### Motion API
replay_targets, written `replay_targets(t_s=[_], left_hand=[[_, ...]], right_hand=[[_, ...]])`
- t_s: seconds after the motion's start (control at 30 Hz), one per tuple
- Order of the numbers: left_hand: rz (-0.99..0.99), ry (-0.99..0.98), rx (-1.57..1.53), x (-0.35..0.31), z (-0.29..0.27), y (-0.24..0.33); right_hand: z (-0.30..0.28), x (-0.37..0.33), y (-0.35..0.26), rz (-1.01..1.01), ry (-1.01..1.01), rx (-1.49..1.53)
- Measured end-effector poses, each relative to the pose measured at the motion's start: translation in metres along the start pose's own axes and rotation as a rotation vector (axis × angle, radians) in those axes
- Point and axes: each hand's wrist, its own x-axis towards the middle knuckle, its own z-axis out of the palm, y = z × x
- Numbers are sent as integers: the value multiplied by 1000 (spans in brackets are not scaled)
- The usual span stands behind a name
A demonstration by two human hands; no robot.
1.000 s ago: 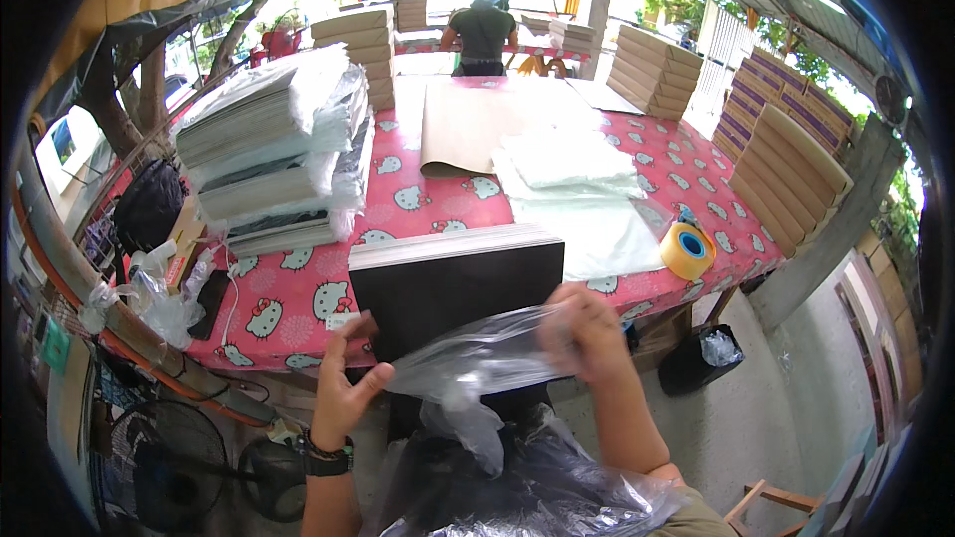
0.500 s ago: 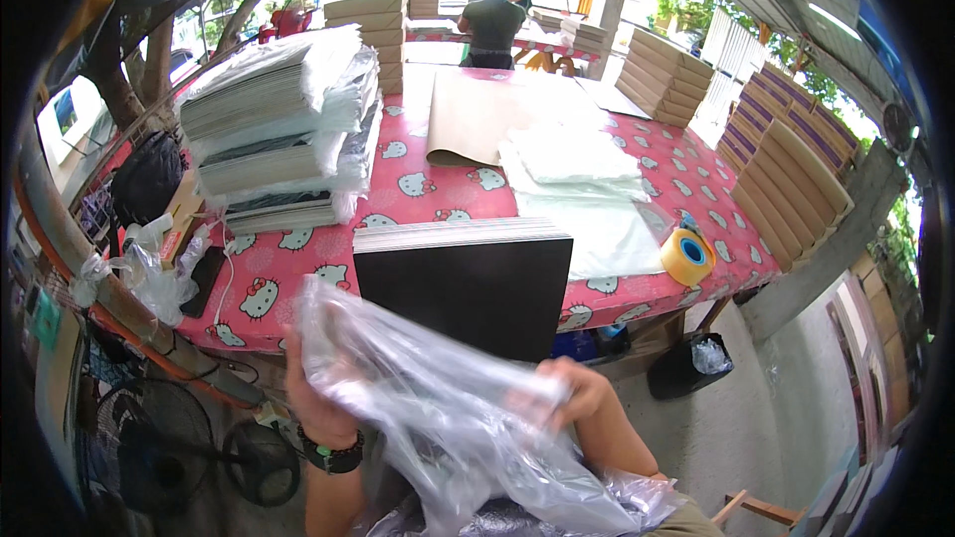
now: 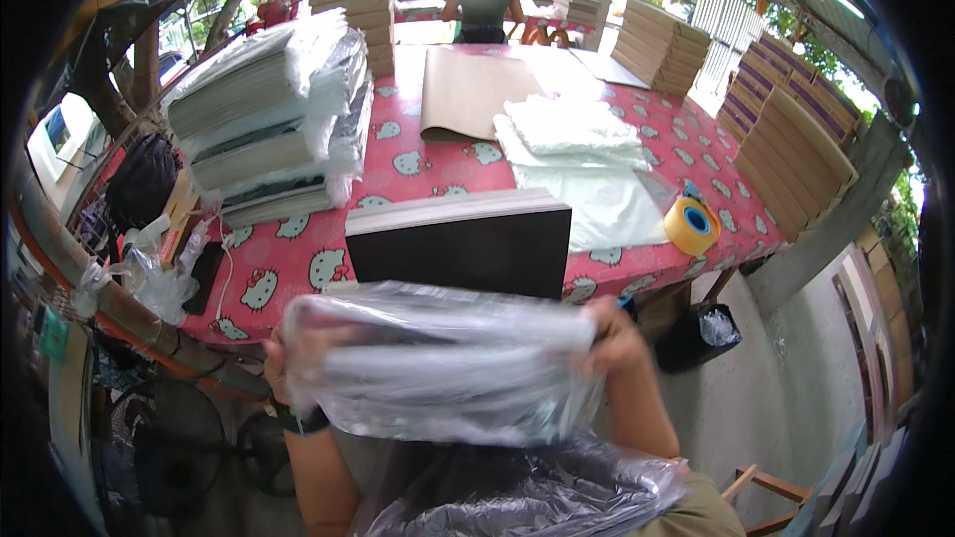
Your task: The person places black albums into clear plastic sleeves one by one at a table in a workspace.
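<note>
A clear plastic bag [image 3: 448, 368] is stretched sideways between my two hands, blurred by motion. Its left end is gripped by my left hand [image 3: 284, 363], partly seen through the film. My right hand [image 3: 612, 338] has its fingers closed on the right end. Just beyond the bag, a thick stack of sheets with a black face [image 3: 458, 251] stands at the table's near edge, its lower part hidden by the film. Across my lap lies more crinkled clear plastic [image 3: 517, 497] over something dark.
Plastic-wrapped stacks [image 3: 264, 119] rise at the left of the pink patterned table [image 3: 398, 174]. White plastic bags [image 3: 587, 204], a tape roll [image 3: 691, 226] and brown paper [image 3: 468, 94] lie on it. A black bin [image 3: 696, 338] stands below right; a fan [image 3: 169, 447] is below left. People work beyond.
My right hand has moved up and to the right, pulling the bag out wide and level. The left hand has shifted slightly down and left. My view has tilted a little.
</note>
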Motion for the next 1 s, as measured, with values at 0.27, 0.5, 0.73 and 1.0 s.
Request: replay_targets(t_s=[0.27,0.5,0.73,1.0], left_hand=[[721,298,1231,62,62,-15],[773,79,1659,67,62,-9],[903,122,1716,44,69,-1],[-322,157,114,25,53,17]], right_hand=[[-18,42,-25,-61,678,-1464],[-20,36,-27,-142,660,-1564],[-13,26,-35,-242,680,-1569],[-22,5,-57,303,483,-82]])
